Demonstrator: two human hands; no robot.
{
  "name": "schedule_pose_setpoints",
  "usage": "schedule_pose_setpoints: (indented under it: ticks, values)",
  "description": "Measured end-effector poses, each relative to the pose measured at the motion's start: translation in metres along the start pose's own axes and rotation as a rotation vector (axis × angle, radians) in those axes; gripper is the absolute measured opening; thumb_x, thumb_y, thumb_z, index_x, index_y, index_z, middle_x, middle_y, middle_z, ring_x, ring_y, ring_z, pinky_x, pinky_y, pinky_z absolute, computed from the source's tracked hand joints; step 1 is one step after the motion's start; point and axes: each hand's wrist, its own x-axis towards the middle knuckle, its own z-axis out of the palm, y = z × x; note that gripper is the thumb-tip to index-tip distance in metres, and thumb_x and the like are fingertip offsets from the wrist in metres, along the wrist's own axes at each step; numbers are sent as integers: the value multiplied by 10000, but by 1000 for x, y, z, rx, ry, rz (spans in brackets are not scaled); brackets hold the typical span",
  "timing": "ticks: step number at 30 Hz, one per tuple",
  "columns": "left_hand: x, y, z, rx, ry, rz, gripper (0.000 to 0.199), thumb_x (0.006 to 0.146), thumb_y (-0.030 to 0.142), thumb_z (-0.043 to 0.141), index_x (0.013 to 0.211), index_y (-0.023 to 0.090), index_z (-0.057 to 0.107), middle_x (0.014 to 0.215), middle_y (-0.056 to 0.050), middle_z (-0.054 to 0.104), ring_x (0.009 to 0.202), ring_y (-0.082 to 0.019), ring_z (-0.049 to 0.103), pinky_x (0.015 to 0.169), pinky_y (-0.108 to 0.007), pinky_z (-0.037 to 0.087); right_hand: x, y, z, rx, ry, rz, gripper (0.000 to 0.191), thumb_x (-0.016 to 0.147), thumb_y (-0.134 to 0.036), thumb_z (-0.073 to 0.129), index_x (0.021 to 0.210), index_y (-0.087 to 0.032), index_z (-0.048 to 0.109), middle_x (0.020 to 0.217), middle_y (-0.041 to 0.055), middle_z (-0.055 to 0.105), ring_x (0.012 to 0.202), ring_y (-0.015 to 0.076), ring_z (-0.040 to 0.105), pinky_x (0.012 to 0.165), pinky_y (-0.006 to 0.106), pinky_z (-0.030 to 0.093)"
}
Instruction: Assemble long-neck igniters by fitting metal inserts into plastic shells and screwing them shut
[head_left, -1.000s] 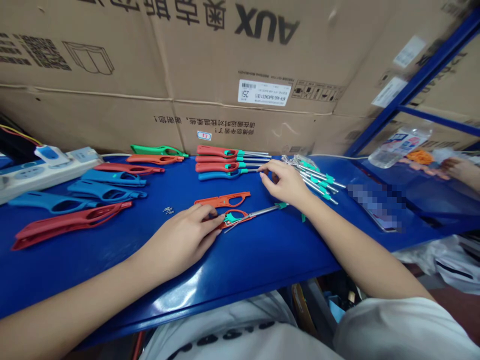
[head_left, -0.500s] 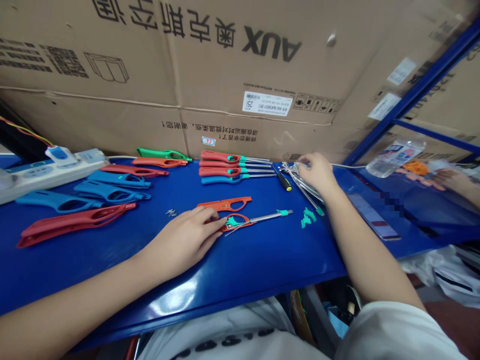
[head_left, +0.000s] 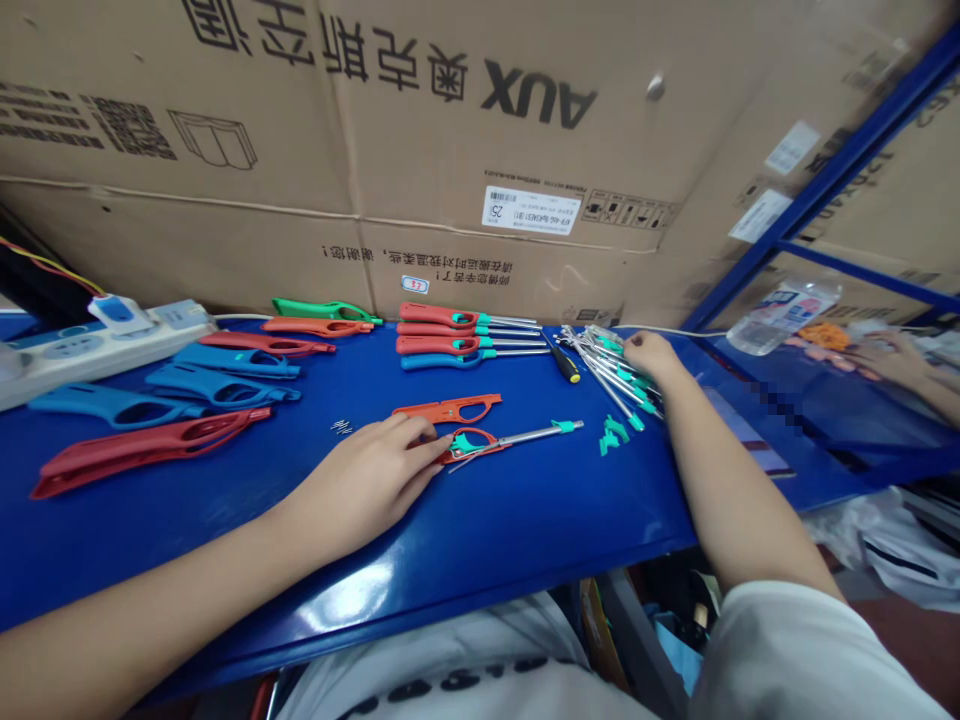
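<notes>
My left hand [head_left: 390, 455] rests on the table, its fingers closed on an opened orange lighter [head_left: 499, 446] with a green trigger and a long metal tube tipped in green. A loose orange shell half [head_left: 466, 408] lies just behind it. My right hand [head_left: 651, 355] is at the far right side of a pile of metal lighter tubes [head_left: 600, 362] with green parts. Its fingers are curled together, and what they hold is hidden. Small green pieces [head_left: 613, 434] lie in front of the pile. Tiny metal pins [head_left: 342, 427] sit left of the orange shell.
Red and blue assembled lighters [head_left: 442, 345] lie in a row behind. Several coloured handles [head_left: 150, 440] and a power strip [head_left: 112, 345] are at left. A screwdriver [head_left: 566, 365], phone [head_left: 750, 440], bottle [head_left: 780, 315] and another person's hand [head_left: 892, 355] are toward the right.
My right hand has shifted right and slightly toward me, uncovering more of the tubes, which now spread wider to the right. My left hand stays on the opened lighter.
</notes>
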Motion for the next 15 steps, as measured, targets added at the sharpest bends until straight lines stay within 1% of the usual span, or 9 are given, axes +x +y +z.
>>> schedule_pose_setpoints:
  ticks: [3,6,9,11,13,15]
  values:
    - [1,-1,0,4,-1,0,292,1007,225,485,1200,229,703,1128,-89,679,1007,-274,658,862,-432,555,0,-2,0,2,-37,70,307,917,-241,500,1086,-117,724,1130,214,700,1074,311,636,918,403,460]
    - [1,-1,0,11,-2,6,293,1013,235,475,1200,223,701,1122,-92,679,999,-275,659,850,-434,558,-1,-4,-1,13,-65,87,306,930,-238,493,1116,-126,709,1171,213,687,1121,309,620,954,410,446]
    - [2,-1,0,14,4,14,291,1019,246,468,1188,221,703,1114,-94,682,992,-272,659,840,-422,559,-3,-7,-1,26,-76,85,294,924,-242,516,1114,-113,699,1160,221,679,1115,310,618,959,417,440]
    - [1,-1,0,12,11,17,289,1019,245,469,1189,217,701,1113,-96,683,993,-271,659,846,-420,558,-5,-8,0,35,-60,79,327,927,-257,525,1174,-94,666,1166,236,661,1103,306,616,948,415,436]
    - [1,-1,0,10,11,17,289,1019,246,470,1194,214,697,1119,-96,682,998,-273,657,851,-426,559,-8,-8,1,43,-25,75,414,936,-291,524,1273,-63,599,1188,265,632,1100,311,602,931,426,429]
    - [1,0,0,8,7,13,293,1022,255,465,1201,218,694,1125,-94,679,999,-275,656,848,-431,560,-10,-7,4,47,14,68,475,946,-334,511,1303,-25,562,1172,299,609,1095,323,583,912,450,420]
